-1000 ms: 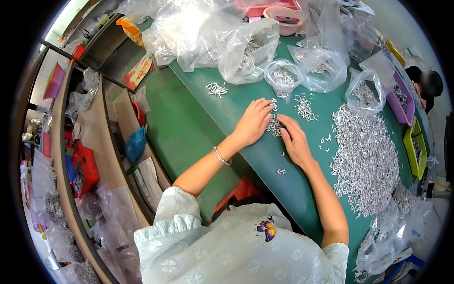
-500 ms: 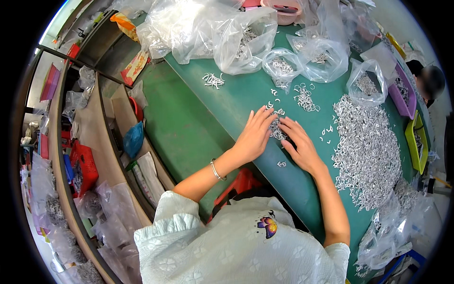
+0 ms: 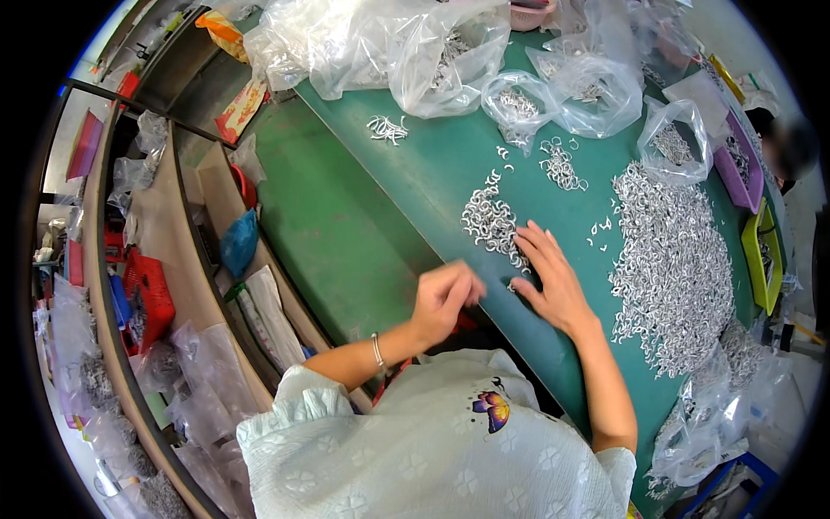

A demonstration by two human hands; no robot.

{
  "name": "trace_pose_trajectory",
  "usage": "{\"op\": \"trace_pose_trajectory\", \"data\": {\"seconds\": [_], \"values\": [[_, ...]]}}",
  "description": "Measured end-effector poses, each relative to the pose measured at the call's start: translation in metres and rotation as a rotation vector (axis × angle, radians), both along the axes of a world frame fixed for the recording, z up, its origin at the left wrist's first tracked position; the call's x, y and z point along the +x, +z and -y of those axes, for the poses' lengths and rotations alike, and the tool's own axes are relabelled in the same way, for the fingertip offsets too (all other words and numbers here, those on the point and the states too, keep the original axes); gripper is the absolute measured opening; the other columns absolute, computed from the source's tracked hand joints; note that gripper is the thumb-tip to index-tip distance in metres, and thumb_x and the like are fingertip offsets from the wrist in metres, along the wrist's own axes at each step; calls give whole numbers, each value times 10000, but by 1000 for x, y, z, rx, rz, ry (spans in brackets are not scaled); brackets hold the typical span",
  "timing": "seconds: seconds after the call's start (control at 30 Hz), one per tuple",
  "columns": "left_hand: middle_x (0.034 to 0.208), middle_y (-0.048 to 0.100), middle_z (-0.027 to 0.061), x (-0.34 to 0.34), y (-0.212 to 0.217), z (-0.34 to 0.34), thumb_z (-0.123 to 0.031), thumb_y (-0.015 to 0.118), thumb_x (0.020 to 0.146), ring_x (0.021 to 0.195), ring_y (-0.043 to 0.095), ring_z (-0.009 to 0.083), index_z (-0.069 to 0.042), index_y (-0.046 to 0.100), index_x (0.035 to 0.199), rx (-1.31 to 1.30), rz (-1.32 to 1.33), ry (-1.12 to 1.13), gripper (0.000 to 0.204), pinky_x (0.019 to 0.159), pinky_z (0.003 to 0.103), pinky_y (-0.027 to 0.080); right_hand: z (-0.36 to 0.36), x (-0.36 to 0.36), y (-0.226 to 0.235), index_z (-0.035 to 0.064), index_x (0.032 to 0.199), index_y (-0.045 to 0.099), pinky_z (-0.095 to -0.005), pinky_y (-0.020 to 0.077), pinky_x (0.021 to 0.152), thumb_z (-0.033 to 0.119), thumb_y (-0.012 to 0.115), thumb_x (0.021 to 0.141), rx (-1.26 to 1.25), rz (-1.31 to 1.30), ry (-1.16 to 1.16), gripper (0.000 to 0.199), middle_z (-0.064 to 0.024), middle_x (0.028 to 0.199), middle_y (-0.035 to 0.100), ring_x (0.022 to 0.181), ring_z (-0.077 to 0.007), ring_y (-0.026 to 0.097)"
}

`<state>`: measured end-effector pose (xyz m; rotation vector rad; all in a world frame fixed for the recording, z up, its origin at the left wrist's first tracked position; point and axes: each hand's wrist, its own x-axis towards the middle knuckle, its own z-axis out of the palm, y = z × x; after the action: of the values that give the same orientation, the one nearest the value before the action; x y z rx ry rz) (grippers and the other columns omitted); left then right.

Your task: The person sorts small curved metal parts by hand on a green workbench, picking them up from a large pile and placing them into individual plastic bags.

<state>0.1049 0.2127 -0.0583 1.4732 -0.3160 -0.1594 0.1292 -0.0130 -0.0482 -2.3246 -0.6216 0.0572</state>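
Observation:
My left hand [image 3: 445, 298] is drawn back over the table's near edge, its fingers curled in and a little blurred. Whatever they may hold is hidden. My right hand [image 3: 555, 285] lies on the green table with fingers spread. Its fingertips touch the right side of a small heap of curved silvery metal pieces [image 3: 489, 218]. One or two pieces lie by the thumb. To the right spreads a large pile of the same kind of pieces [image 3: 670, 272]. Beyond the heap sits another small cluster of ring-like pieces [image 3: 562, 166].
Clear plastic bags [image 3: 450, 60] holding metal pieces line the far side. A little pile of longer curved pieces [image 3: 386, 130] lies near the left edge. Purple [image 3: 745, 164] and yellow-green trays [image 3: 761, 259] stand at the right. Shelves with a red basket [image 3: 149, 298] are at the left.
My left hand has left the heap, pulled back toward me and curled its fingers, uncovering the pieces. The right hand stays beside the heap.

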Motion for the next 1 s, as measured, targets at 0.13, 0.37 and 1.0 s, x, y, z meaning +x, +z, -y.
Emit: {"op": "trace_pose_trajectory", "data": {"seconds": [0.13, 0.37, 1.0], "values": [[645, 629, 88, -31, -26, -6, -332, 367, 1014, 571, 579, 126, 35, 679, 789, -52, -746, -552, 532, 549, 250, 462, -8, -14, 4, 27, 1312, 504, -488, 286, 1132, 219, 731, 790, -59, 37, -35, 600, -140, 1409, 446, 1351, -360, 370], [1324, 460, 366, -14, -80, 2, -376, 334, 997, 1269, 478, 406, 169, 443, 1288, -665, -1488, -919, 627, 1091, 466, 361, -9, -48, 4, 40, 1316, 508, -496, 283, 1128, 221, 731, 780, -57, -70, -17, 608, -137, 1419, 441, 1371, -357, 342], [1374, 481, 222, 13, -118, 4, -460, 335, 997, 1253, 493, 366, 15, 469, 1318, -1166, -1742, -1022, 589, 1039, 551, 391, -44, -94, 2, 20, 1320, 500, -509, 305, 1110, 183, 687, 801, -6, -55, 188, 576, -148, 1438, 421, 1364, -363, 354]]}}
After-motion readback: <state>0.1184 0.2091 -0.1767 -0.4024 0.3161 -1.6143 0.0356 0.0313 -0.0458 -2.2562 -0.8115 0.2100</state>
